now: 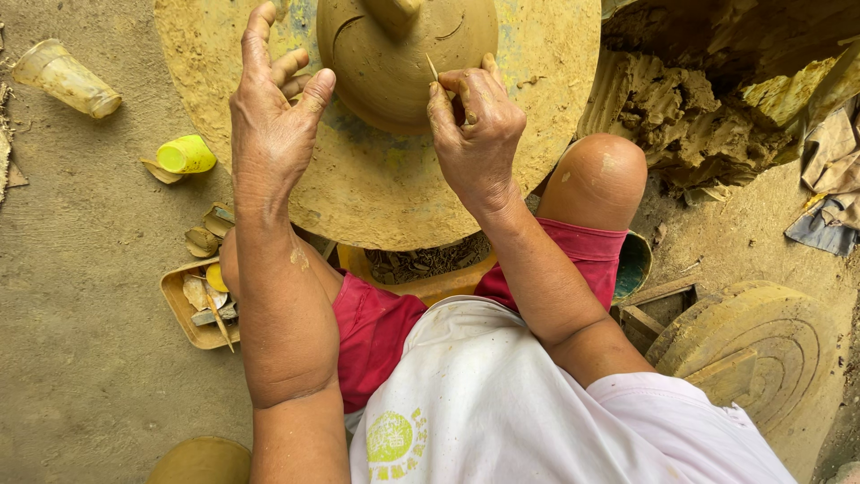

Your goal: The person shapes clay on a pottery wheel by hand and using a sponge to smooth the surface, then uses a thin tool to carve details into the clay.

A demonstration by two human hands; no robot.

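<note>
A rounded clay pot [394, 54] stands on a large clay-caked potter's wheel [376, 188]. My right hand [475, 134] pinches a thin wooden stick [433, 67] whose tip touches the pot's near side. My left hand [273, 108] is raised over the wheel's left part, fingers spread, holding nothing, just left of the pot. Curved grooves are cut into the pot's surface.
A heap of raw clay [690, 116] lies at the right behind my bare knee [596, 179]. A yellow cup [185, 154] and a muddy plastic cup [67, 79] lie on the dirt floor at left. A small tray of tools [202, 309] sits by my left arm. A round ribbed disc [761, 345] rests at lower right.
</note>
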